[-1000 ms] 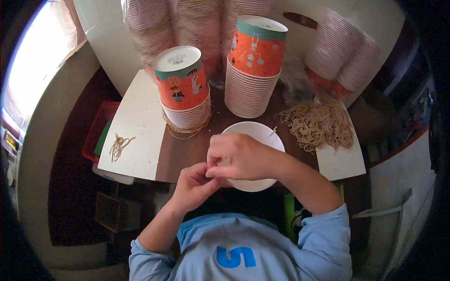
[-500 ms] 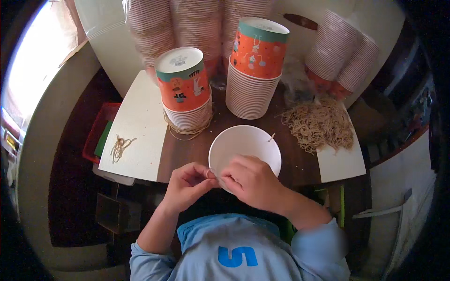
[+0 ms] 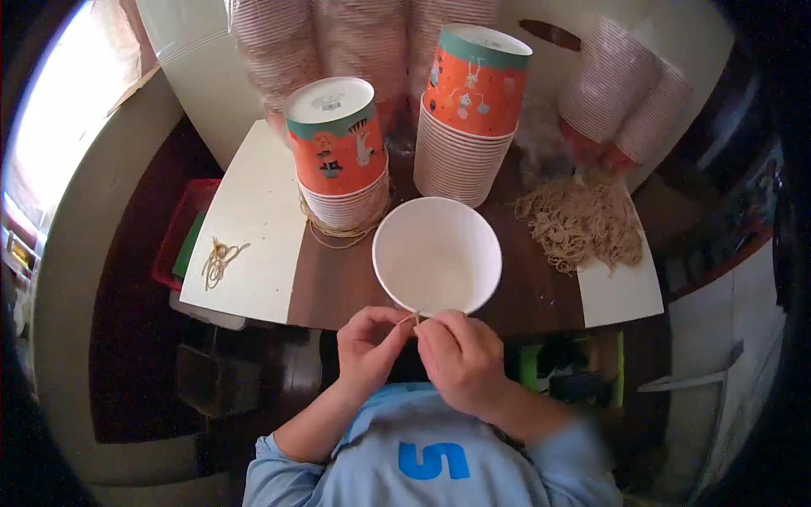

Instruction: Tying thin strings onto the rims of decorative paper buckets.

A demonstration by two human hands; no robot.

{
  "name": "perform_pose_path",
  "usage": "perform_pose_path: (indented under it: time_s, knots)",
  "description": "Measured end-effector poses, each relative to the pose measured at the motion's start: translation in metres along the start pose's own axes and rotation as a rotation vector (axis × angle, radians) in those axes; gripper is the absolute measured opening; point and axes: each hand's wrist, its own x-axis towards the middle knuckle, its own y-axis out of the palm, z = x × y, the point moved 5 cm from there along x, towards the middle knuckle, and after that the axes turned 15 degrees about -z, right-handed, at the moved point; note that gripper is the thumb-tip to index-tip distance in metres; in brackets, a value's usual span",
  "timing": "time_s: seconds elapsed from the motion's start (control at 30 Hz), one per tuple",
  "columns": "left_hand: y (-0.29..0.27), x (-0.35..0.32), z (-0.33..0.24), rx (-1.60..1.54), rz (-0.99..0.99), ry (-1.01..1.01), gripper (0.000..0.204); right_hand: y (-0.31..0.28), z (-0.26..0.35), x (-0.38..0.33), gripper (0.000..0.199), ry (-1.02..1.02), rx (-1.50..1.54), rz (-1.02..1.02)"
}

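A white paper bucket stands with its open mouth tilted toward me near the table's front edge. Both my hands meet at its near rim. Between finger and thumb, my left hand pinches a thin tan cord at the rim. My right hand is closed on the same cord, fingertips against the rim; its fingers partly hide the cord. Behind the bucket rise two stacks of upturned orange and green printed buckets, a left stack with cord loops around its base and a taller right stack.
A tangled heap of tan cords lies on the table's right side, with a small cord bundle at the left. Plastic-wrapped bucket stacks line the back, and more wrapped buckets stand back right. A red crate sits beyond the left edge.
The bucket has turned: the cord end seen at its right rim is no longer there. Both hands have come together at the near rim, the left moving right and the right moving nearer me.
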Motion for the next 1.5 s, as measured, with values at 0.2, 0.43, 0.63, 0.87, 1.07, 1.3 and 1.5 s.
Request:
perform_pose_path:
  time_s: [0.2, 0.43, 0.63, 0.87, 1.07, 1.3, 1.5]
  knots:
    - [0.008, 0.004, 0.022, -0.367, 0.003, -0.303, 0.006, 0.010, -0.023, -0.015, 0.016, 0.050, -0.084, 0.007]
    - [0.005, 0.004, 0.023, -0.425, -0.033, -0.379, 0.007, 0.031, -0.038, -0.019, 0.013, 0.310, 0.247, 0.002]
    - [-0.003, -0.001, 0.026, -0.453, -0.114, -0.436, 0.009, 0.053, -0.046, -0.035, 0.013, 0.918, 0.830, 0.163]
    - [0.000, -0.005, 0.021, -0.428, -0.194, -0.359, 0.009, 0.083, -0.043, -0.063, 0.018, 1.608, 1.366, 0.047]
    - [-0.005, -0.004, 0.008, -0.107, -0.238, -0.074, 0.009, 0.089, -0.041, -0.066, 0.019, 1.609, 1.535, 0.174]
    - [-0.009, -0.006, 0.009, 0.156, -0.184, 0.225, 0.010, 0.091, -0.041, -0.072, 0.017, 1.703, 1.462, 0.154]
    - [-0.008, -0.007, 0.007, 0.261, -0.163, 0.285, 0.012, 0.090, -0.038, -0.072, 0.017, 1.719, 1.493, 0.116]
